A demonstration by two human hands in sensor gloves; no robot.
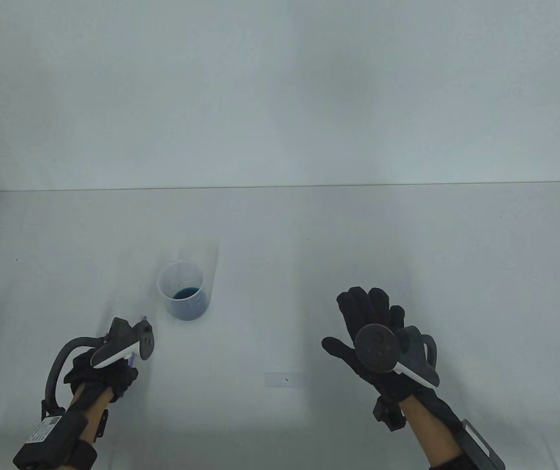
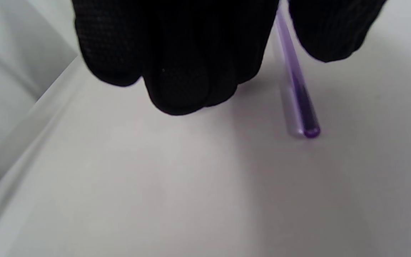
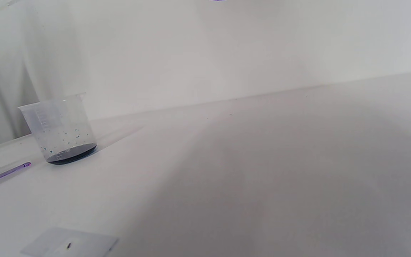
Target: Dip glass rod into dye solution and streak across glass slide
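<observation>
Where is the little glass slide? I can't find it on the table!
Look at the white table, at its near edge between the two gloved hands. The glass slide lies flat there, right of the beaker with blue dye. It is a thin, see-through rectangle with one tiny dark speck, nearly invisible against the table.

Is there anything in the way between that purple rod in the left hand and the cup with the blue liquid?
Nothing visible. The left hand holds the glass rod, whose tip points toward the beaker; only bare table lies between them. The beaker's mouth is open. The glass slide lies off to the right.
</observation>
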